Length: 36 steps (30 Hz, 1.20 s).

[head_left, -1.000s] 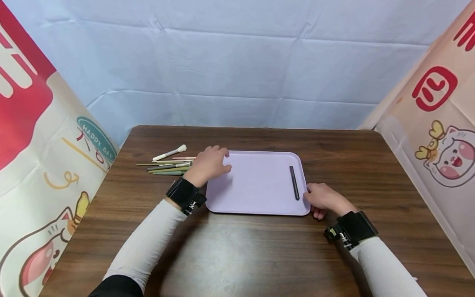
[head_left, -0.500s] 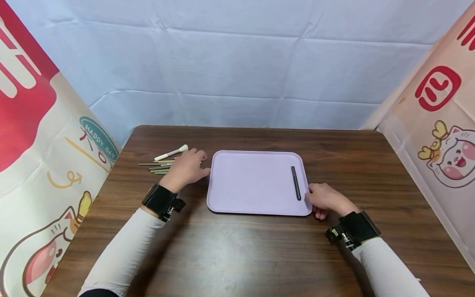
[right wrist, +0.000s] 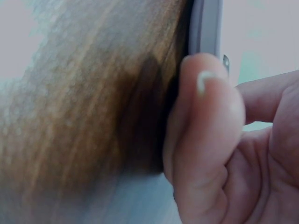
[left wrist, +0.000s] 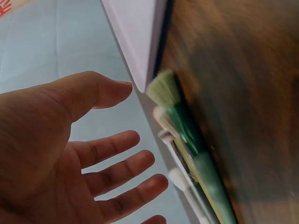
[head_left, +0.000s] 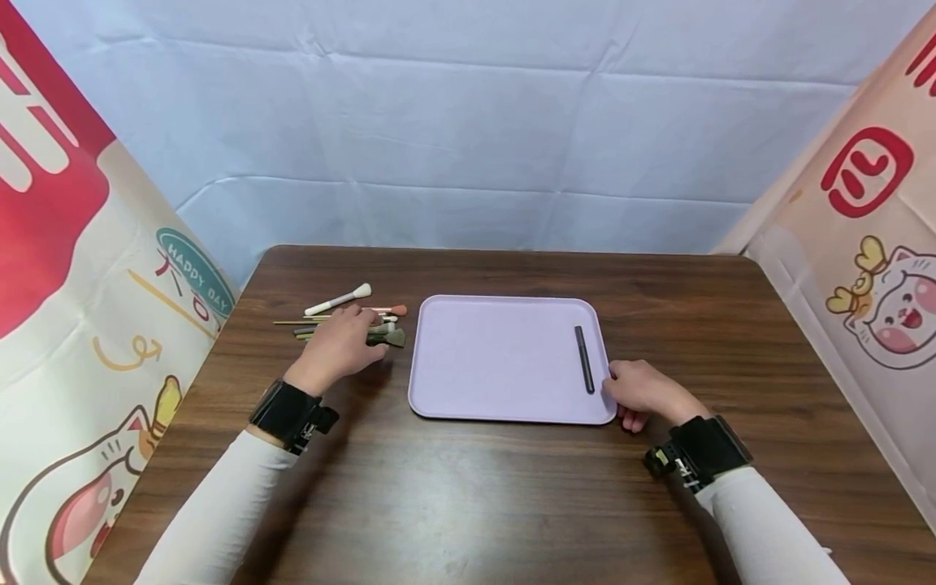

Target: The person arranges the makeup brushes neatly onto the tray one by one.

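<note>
My left hand (head_left: 336,349) is over a bundle of makeup brushes to the left of the tray, fingers spread and holding nothing. In the left wrist view a green-handled brush (left wrist: 191,140) with pale green bristles lies just past the fingertips. A brush with an orange-pink head (head_left: 397,309) pokes out beyond the fingers; the hand hides the middle of the bundle. My right hand (head_left: 643,390) grips the right rim of a lilac tray (head_left: 497,357), thumb and curled fingers at its edge. On the tray's right side lies a slim black pen-like stick (head_left: 584,359).
Behind the bundle a white brush (head_left: 338,300) lies at a slant. Everything rests on a brown wooden table (head_left: 468,496). A pale blue cloth (head_left: 468,146) hangs behind it, with printed panels on both sides.
My left hand has drawn back from the tray's left side, moving left and nearer me over the brushes, uncovering some brush heads. The right hand stays at the tray's rim.
</note>
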Available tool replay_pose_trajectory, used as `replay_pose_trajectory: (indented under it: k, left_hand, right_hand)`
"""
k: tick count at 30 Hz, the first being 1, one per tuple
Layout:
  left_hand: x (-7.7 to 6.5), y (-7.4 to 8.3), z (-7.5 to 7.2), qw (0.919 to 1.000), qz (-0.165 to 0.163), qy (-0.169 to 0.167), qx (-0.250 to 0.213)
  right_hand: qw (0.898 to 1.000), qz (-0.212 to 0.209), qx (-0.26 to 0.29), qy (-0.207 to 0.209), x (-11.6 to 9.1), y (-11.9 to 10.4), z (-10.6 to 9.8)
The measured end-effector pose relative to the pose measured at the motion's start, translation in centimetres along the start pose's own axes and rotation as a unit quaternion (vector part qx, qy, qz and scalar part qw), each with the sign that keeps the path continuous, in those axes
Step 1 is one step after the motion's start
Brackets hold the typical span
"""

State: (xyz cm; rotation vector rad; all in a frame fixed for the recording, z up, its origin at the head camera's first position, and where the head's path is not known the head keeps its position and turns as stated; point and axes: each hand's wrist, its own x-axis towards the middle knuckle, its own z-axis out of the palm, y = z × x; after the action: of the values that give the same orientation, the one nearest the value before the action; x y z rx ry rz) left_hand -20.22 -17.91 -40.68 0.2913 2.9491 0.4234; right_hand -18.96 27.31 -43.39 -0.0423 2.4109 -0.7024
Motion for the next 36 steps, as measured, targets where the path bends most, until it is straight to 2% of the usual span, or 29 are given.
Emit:
replay_pose_trajectory:
  k: [6,15,25,33,36]
  left_hand:
    - [-0.6,-1.2,0.2,0.9998,-0.013,-0.012,-0.004]
    - [-1.0,-2.3,0.6,0.9998,-0.012,-0.012,-0.005]
    - [-0.6,-2.7,1.1,0.9995,-0.025,-0.016,-0.013]
    - [-0.2,-3.1,1.6,0.9994,-0.027,-0.018,0.009]
    - [0.1,-3.3,1.8,0.9997,-0.017,-0.012,0.014]
  right_hand:
    - [1.0,0.0,0.0,0.0,0.0,0.0,-0.2]
    - [1.0,-0.001,0.002,0.003,0.1,0.0,-0.1]
    - [1.0,0.0,0.0,0.007,0.1,0.2,0.1]
    - [1.0,-0.004,0.002,0.011,0.0,0.1,0.2]
    - [1.0,-0.003,0.002,0.011,0.0,0.1,0.2]
